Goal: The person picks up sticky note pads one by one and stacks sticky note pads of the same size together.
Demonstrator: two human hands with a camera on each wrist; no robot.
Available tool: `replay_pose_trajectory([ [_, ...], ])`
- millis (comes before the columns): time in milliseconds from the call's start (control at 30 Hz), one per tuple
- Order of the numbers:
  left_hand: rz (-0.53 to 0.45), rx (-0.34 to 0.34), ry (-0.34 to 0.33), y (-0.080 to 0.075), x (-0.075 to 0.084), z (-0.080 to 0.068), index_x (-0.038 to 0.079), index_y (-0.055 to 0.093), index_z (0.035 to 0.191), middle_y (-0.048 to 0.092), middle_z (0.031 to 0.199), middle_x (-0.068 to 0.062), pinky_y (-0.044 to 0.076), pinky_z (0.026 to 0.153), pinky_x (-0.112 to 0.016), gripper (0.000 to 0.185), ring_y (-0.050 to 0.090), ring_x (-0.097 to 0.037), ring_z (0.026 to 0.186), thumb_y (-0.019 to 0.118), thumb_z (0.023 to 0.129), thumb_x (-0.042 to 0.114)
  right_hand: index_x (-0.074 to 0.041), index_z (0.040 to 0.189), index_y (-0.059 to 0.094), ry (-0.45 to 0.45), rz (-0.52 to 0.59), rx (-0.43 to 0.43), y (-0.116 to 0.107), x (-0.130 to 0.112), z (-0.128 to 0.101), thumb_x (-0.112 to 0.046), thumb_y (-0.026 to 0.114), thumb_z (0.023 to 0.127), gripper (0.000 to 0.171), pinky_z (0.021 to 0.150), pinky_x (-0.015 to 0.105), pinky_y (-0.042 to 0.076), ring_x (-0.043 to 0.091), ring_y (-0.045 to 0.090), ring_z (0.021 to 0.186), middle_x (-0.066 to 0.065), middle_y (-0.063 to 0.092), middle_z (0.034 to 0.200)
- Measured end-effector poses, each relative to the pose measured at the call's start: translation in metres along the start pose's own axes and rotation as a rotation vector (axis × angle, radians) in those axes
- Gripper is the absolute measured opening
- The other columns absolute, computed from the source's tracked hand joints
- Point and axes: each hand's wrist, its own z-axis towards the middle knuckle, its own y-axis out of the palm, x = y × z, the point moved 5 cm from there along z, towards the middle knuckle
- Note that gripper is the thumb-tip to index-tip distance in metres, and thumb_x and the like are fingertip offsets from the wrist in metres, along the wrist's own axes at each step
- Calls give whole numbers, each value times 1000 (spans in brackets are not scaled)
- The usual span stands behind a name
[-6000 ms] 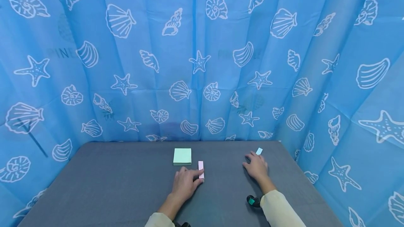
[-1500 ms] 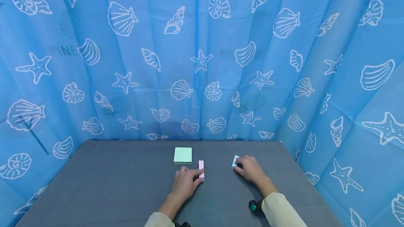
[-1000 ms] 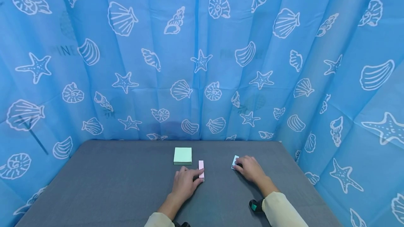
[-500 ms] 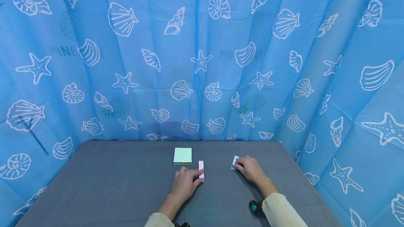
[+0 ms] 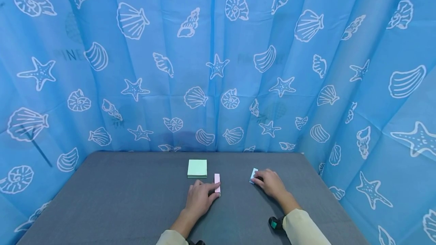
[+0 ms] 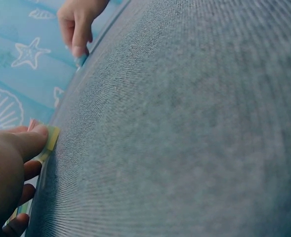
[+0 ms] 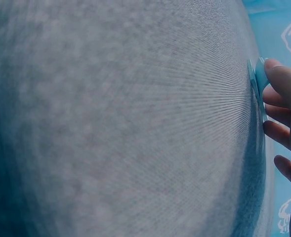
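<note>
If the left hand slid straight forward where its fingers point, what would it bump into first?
Probably the pink block: the left hand already touches it with its fingertips. Farther along that line, slightly left, lies the green notepad, though depth is hard to judge.

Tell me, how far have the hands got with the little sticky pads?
Looks done: the green pad lies flat on the grey table, with no hand on it. In hand: the left hand rests fingers on the pink pad, and the right hand touches the small blue pad, which sits apart on the right. Left, probably: bringing the blue pad next to the others.
</note>
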Motion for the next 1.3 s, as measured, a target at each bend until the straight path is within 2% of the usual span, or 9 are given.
replay_pose_trajectory([
  [233,2,0,-8,0,-1,1,35,68,124,70,110,10,30,65,-31,41,41,-11,78,75,84,39,-15,102,76,78,71,-8,2,4,0,-26,73,88,18,85,47,46,21,58,93,-1,67,96],
  [533,1,0,-4,-1,-1,1,35,68,123,70,108,9,31,65,-31,40,42,-11,78,75,84,39,-16,99,75,97,117,-8,1,4,-1,-26,74,87,16,85,47,46,21,57,92,-1,65,95],
  [733,3,-8,-6,-1,-1,1,36,68,123,70,108,11,31,65,-32,40,42,-11,78,75,84,38,-13,98,75,110,226,33,-2,4,-3,-20,72,89,12,87,50,45,24,57,96,3,68,100],
  [867,3,-6,-1,0,-1,2,36,68,123,70,109,11,31,65,-32,39,42,-11,78,75,84,39,-12,95,73,109,213,77,0,4,0,-18,74,87,10,87,50,43,26,56,96,4,68,100],
  [967,-1,-6,11,0,-1,2,36,69,123,70,109,11,31,65,-32,39,42,-11,78,74,85,40,-9,99,72,125,174,95,3,7,2,-18,77,83,19,91,52,41,31,56,103,9,67,107],
  [1033,-5,-3,17,0,0,1,35,69,123,70,109,11,32,65,-32,39,42,-11,78,74,85,40,-5,107,70,153,157,86,5,9,3,-20,78,83,29,95,55,38,36,54,111,15,65,115],
  [1167,-6,-2,13,1,0,1,35,69,123,70,108,11,32,65,-32,39,42,-10,77,74,85,40,0,123,64,218,130,30,8,14,6,-25,77,84,48,97,61,33,44,45,124,24,56,130],
  [1300,-6,-4,8,0,-1,1,34,69,123,70,107,11,32,65,-32,39,42,-11,77,74,85,40,1,130,59,252,120,-26,9,17,8,-30,75,85,56,97,63,31,46,39,127,26,49,137],
])
